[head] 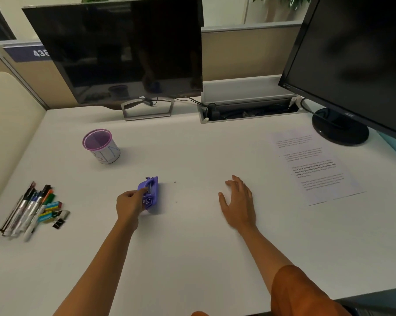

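Observation:
A small purple stapler [152,192] lies on the white desk [192,236] near the middle, its metal parts facing up. My left hand [129,205] grips its left side, with fingers curled onto the metal strip. To the right, my right hand [238,201] rests flat on the desk with fingers spread, holding nothing. A printed sheet of paper [315,165] lies further right.
A purple-rimmed pen cup [100,145] stands at the back left. Several markers and binder clips [33,210] lie in a pile at the left edge. Two dark monitors [124,51] [356,65] stand at the back, with a cable tray [247,110] between them.

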Motion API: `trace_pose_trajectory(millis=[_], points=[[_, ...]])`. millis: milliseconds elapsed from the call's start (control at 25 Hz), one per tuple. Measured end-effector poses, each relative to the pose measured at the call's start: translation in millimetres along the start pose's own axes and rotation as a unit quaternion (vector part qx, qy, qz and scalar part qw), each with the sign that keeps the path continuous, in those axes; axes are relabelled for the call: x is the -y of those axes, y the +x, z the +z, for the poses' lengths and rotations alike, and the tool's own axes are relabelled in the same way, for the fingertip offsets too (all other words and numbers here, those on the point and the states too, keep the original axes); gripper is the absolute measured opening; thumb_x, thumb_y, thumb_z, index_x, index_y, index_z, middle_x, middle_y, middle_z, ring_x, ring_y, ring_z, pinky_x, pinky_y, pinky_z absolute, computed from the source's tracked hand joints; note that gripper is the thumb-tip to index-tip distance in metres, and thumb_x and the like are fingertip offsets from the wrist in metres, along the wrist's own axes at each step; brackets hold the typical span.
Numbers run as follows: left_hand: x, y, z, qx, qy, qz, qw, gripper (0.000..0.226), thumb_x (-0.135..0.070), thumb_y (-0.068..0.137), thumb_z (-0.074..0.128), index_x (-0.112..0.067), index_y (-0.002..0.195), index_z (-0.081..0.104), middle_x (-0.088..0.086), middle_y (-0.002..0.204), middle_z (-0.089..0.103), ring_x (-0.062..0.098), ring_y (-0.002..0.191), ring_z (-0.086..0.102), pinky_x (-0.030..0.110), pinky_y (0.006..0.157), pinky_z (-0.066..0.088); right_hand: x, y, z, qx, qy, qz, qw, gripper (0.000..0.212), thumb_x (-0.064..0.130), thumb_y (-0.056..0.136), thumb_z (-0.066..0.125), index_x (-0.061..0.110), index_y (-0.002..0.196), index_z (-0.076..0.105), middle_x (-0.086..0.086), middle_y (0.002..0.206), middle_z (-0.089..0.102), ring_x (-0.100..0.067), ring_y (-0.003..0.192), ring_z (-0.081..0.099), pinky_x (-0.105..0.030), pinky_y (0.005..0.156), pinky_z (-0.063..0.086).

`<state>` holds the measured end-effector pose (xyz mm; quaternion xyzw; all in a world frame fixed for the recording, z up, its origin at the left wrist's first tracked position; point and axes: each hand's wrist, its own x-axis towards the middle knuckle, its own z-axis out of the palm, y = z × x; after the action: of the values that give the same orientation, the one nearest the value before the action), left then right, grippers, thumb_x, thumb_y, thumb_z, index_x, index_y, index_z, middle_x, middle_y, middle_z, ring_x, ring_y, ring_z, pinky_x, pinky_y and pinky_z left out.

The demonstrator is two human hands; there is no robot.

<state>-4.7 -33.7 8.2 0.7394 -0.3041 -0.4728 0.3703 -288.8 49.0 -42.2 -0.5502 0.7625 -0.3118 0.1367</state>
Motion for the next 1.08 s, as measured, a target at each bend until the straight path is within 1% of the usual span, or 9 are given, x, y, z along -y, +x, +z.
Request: trace_pose_trajectory(millis=[120, 240, 520, 600, 680, 720, 800, 920, 1080], points=[[1.7, -0.8, -3.4, -0.036, 0.094, 0.075, 0.992, 0.023, -0.022, 0.086, 0.069, -0.002, 0.095, 0.063, 0.010, 0.085, 0.063, 0.019, 0.069, 0.056, 0.026, 0.057, 0.045, -1.6, 0.9, 1.8, -0.003, -0.003, 0.001, 1.000, 0.039, 0.035, 0.092, 0.059, 0.019, 0.128, 0.055, 0.001, 0.148, 0.042, -0.020, 0.137, 0.038, -0.038, 0.115, 0.032], [2.7, 0.3, -1.2, -0.055, 0.151, 0.137, 0.977, 0.023, -0.022, 0.084, 0.069, -0.003, 0.093, 0.060, 0.009, 0.084, 0.063, 0.023, 0.071, 0.058, 0.030, 0.059, 0.045, -3.6, 2.2, 3.5, 0.003, -0.004, 0.005, 1.000, 0.040, 0.038, 0.091, 0.058, 0.021, 0.128, 0.055, 0.004, 0.148, 0.042, -0.018, 0.137, 0.038, -0.034, 0.115, 0.031], [8.5, -2.0, 4.1, -0.052, 0.167, 0.154, 0.972, 0.022, -0.021, 0.082, 0.071, -0.005, 0.090, 0.058, 0.002, 0.077, 0.060, 0.031, 0.080, 0.064, 0.034, 0.064, 0.047, -7.2, 2.8, 5.3, 0.008, -0.024, 0.008, 1.000, 0.041, 0.040, 0.091, 0.057, 0.023, 0.128, 0.053, 0.007, 0.149, 0.041, -0.016, 0.137, 0.037, -0.027, 0.112, 0.024], [6.8, -5.4, 3.1, -0.060, 0.177, 0.168, 0.968, 0.030, -0.023, 0.081, 0.074, -0.007, 0.099, 0.057, 0.000, 0.089, 0.058, 0.028, 0.091, 0.060, 0.034, 0.069, 0.047, -8.8, 3.2, 6.1, 0.009, -0.025, 0.010, 1.000, 0.041, 0.041, 0.091, 0.057, 0.024, 0.129, 0.053, 0.007, 0.149, 0.040, -0.016, 0.137, 0.037, -0.026, 0.112, 0.024], [4.5, -14.9, 4.1, -0.085, 0.203, 0.249, 0.943, 0.040, -0.025, 0.081, 0.076, -0.009, 0.111, 0.054, -0.002, 0.105, 0.051, 0.020, 0.102, 0.047, 0.031, 0.077, 0.043, -10.4, 2.9, 7.6, 0.009, -0.024, 0.008, 1.000, 0.041, 0.041, 0.091, 0.056, 0.024, 0.129, 0.053, 0.007, 0.148, 0.041, -0.016, 0.137, 0.037, -0.027, 0.112, 0.025], [4.3, -21.8, 6.8, -0.080, 0.210, 0.312, 0.923, 0.038, -0.024, 0.081, 0.076, -0.010, 0.110, 0.055, -0.003, 0.107, 0.050, 0.017, 0.101, 0.044, 0.030, 0.080, 0.041, -10.9, 3.3, 8.3, 0.008, -0.024, 0.006, 1.000, 0.042, 0.042, 0.091, 0.056, 0.024, 0.128, 0.053, 0.007, 0.148, 0.041, -0.017, 0.137, 0.038, -0.027, 0.112, 0.025], [13.5, -35.7, 16.4, -0.003, 0.232, 0.400, 0.887, 0.031, -0.018, 0.082, 0.076, -0.010, 0.107, 0.059, -0.003, 0.104, 0.053, 0.015, 0.096, 0.046, 0.026, 0.082, 0.040, -11.1, 4.1, 8.7, 0.008, -0.022, 0.004, 1.000, 0.041, 0.042, 0.091, 0.056, 0.024, 0.128, 0.053, 0.007, 0.147, 0.042, -0.017, 0.136, 0.039, -0.028, 0.112, 0.026], [40.0, -46.9, 30.7, 0.116, 0.279, 0.363, 0.881, 0.029, -0.020, 0.085, 0.073, -0.014, 0.110, 0.061, -0.007, 0.106, 0.055, 0.012, 0.098, 0.052, 0.025, 0.084, 0.045, -11.2, 4.2, 7.9, 0.008, -0.018, 0.005, 1.000, 0.041, 0.042, 0.091, 0.056, 0.024, 0.127, 0.053, 0.007, 0.146, 0.042, -0.018, 0.135, 0.040, -0.028, 0.111, 0.028], [56.1, -40.5, 41.3, 0.091, 0.272, 0.336, 0.897, 0.022, -0.021, 0.086, 0.073, -0.011, 0.103, 0.065, -0.003, 0.103, 0.058, 0.016, 0.100, 0.054, 0.025, 0.087, 0.046, -11.9, 3.5, 8.5, 0.006, -0.016, 0.001, 1.000, 0.041, 0.041, 0.091, 0.057, 0.023, 0.127, 0.053, 0.007, 0.146, 0.043, -0.018, 0.135, 0.041, -0.030, 0.112, 0.029]])
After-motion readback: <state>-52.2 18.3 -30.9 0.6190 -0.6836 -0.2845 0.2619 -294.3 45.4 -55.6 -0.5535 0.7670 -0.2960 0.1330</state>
